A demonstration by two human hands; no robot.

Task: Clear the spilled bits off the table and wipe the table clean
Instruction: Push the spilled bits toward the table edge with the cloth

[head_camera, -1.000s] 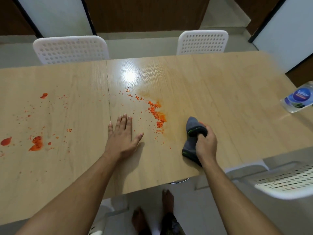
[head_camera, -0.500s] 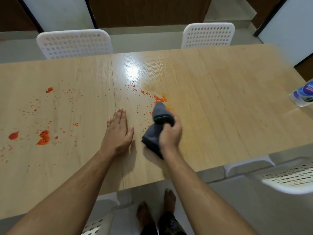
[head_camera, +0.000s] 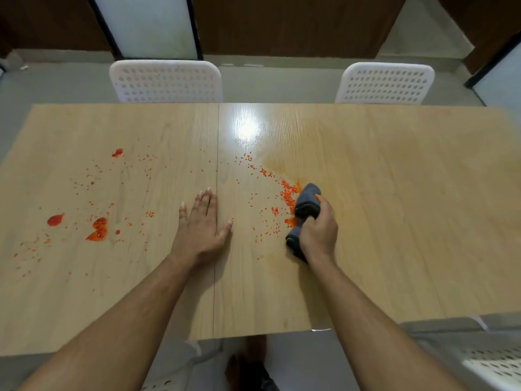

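Spilled bits (head_camera: pixel 287 194), small orange-red crumbs, lie scattered over the pale wooden table (head_camera: pixel 394 221), thickest in a band running from the middle of the top toward the near edge, just left of a grey cloth (head_camera: pixel 308 198). More crumbs and a few wet red blobs (head_camera: pixel 98 231) spread across the left half, reaching toward the left edge. A faint orange smear stains the wood behind and to the right of the cloth. That cloth is bunched into a roll with a dark green-trimmed hem; the right hand (head_camera: pixel 318 235) grips it, fingers curled round its middle and thumb across the top, so the far end sticks out past the knuckles and touches the densest crumbs while the near end shows below the wrist. The left hand (head_camera: pixel 201 225) lies flat on the table beside the seam between the two boards, fingers straight and close together, thumb spread out to the right, crumbs on both sides but none clearly under it. The right palm hides the cloth's middle. Two white perforated chairs (head_camera: pixel 166 81) stand behind the far edge; another is cut off at the lower right corner.
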